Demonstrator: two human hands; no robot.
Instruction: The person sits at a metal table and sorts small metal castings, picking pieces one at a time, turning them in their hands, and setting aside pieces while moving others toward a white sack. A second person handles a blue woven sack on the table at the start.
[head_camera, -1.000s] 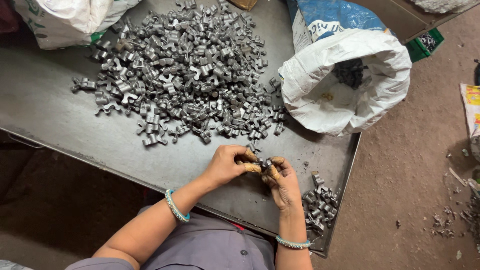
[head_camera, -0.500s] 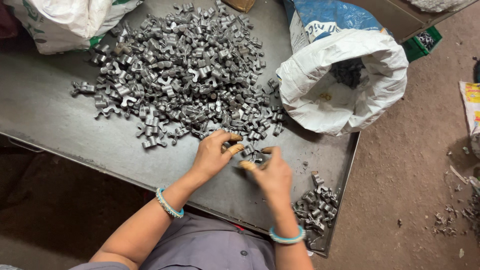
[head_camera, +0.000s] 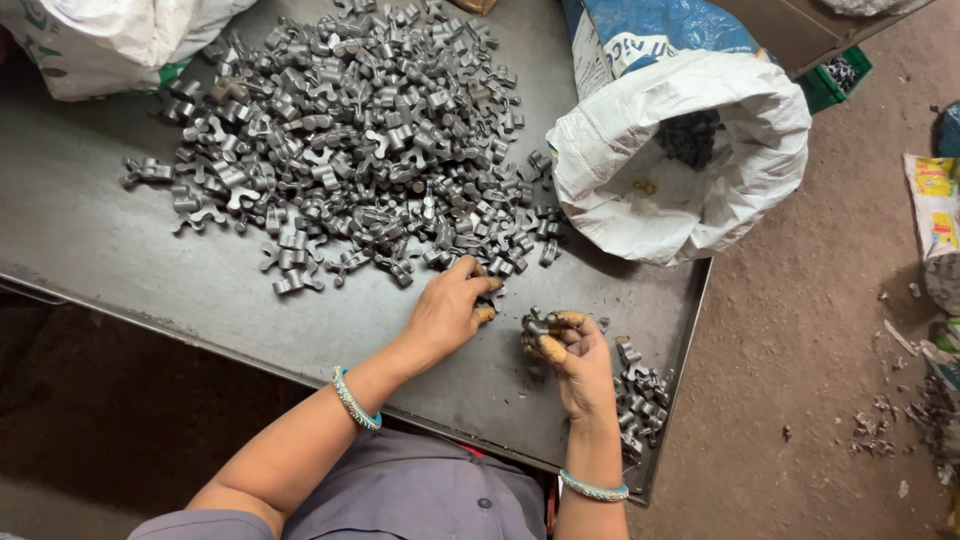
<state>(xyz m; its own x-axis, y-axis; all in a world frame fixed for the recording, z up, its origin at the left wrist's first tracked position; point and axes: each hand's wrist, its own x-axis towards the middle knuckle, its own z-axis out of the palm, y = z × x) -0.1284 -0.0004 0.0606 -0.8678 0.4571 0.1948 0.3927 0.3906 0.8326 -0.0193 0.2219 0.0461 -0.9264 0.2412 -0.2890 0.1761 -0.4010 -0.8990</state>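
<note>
A big heap of small grey metal parts (head_camera: 350, 140) lies on the dark metal table (head_camera: 120, 270). My left hand (head_camera: 450, 310) rests at the heap's near edge, fingers curled onto a part there. To its right, my right hand (head_camera: 575, 360) is closed around a few metal parts held just above the table. Both wrists wear blue bangles. A smaller pile of the same parts (head_camera: 635, 385) sits by the right hand near the table's right corner.
An open white sack (head_camera: 700, 170) with dark parts inside stands at the table's right end. Another white sack (head_camera: 110, 40) sits at the far left. Brown dirt floor with scattered debris (head_camera: 900, 420) lies to the right.
My hands were together working one part near the table's front. They have separated: the left reached forward to the heap's edge, the right stays back holding parts.
</note>
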